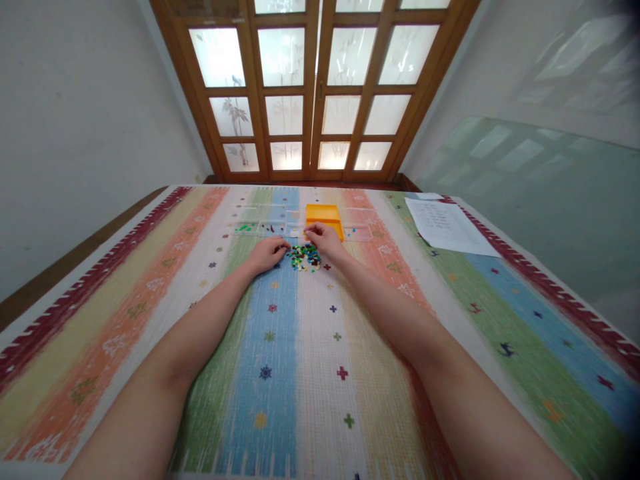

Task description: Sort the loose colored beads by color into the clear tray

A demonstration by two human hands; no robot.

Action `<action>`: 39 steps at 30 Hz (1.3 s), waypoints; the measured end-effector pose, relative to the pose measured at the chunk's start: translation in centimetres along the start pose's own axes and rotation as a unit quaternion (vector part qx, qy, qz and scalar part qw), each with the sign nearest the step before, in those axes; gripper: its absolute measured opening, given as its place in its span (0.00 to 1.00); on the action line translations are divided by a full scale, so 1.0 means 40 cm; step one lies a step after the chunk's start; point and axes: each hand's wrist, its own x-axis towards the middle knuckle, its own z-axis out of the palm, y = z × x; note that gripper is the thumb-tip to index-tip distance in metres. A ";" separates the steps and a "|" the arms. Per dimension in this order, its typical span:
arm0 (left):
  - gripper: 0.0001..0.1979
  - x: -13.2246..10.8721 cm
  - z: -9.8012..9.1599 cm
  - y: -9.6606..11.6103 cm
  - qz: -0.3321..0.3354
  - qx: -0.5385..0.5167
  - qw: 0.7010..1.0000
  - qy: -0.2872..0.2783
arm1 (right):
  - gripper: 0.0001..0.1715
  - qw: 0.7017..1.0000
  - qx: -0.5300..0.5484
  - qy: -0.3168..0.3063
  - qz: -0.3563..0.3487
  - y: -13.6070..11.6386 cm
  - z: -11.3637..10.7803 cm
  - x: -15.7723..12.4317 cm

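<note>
A pile of small mixed pieces (305, 257) in green, blue, dark and pale colours lies on the striped tablecloth. At the pile's left edge rests my left hand (270, 254), its fingers curled together; whether a piece is between them is hidden. My right hand (324, 239) is just above the pile, in front of the orange box (323, 212). Its thumb and forefinger are pinched close to the clear trays, and what they hold is too small to make out. Green pieces (245, 228) and dark pieces (270, 229) sit sorted in the clear tray compartments to the left.
A clear tray (364, 232) with a few blue pieces stands right of the orange box. Printed paper sheets (447, 225) lie at the table's right side. The striped tablecloth (320, 373) covers the table. Beyond its far edge are wooden glass-paned doors (313, 93).
</note>
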 end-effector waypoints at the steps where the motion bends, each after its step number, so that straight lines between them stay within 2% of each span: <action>1: 0.14 0.000 0.000 -0.001 0.000 0.000 1.000 0.000 | 0.12 1.000 0.016 0.002 0.009 0.001 0.001 0.002; 9: 0.14 0.000 0.001 -0.001 0.006 0.010 1.000 -0.001 | 0.18 0.986 0.146 -0.022 0.084 -0.011 0.015 -0.005; 13: 0.14 0.000 0.001 -0.001 0.010 0.009 1.000 0.001 | 0.23 0.983 0.158 -0.044 0.079 -0.017 0.016 -0.009; 16: 0.14 0.000 0.000 -0.001 0.012 0.007 1.000 0.003 | 0.21 0.987 0.142 -0.048 0.062 -0.011 0.011 -0.005; 19: 0.14 -0.001 0.000 0.001 0.007 0.009 1.000 0.000 | 0.15 0.995 0.081 -0.042 0.040 -0.004 0.005 -0.001; 22: 0.14 -0.002 0.003 0.001 -0.006 0.017 1.000 0.005 | 0.10 0.997 -0.050 -0.045 -0.026 -0.009 0.001 -0.005; 27: 0.13 0.000 0.010 -0.014 -0.099 0.039 0.991 0.087 | 0.08 0.949 -0.256 -0.128 -0.130 -0.042 0.010 -0.036; 29: 0.13 0.001 0.011 -0.019 -0.117 0.036 0.988 0.095 | 0.09 0.926 -0.309 -0.149 -0.157 -0.056 0.021 -0.054; 34: 0.13 0.002 0.009 -0.013 -0.114 0.036 0.990 0.080 | 0.10 0.894 -0.400 -0.125 -0.158 -0.077 0.054 -0.089; 39: 0.13 0.003 0.007 -0.007 -0.116 0.036 0.990 0.075 | 0.11 0.884 -0.429 -0.113 -0.149 -0.072 0.072 -0.091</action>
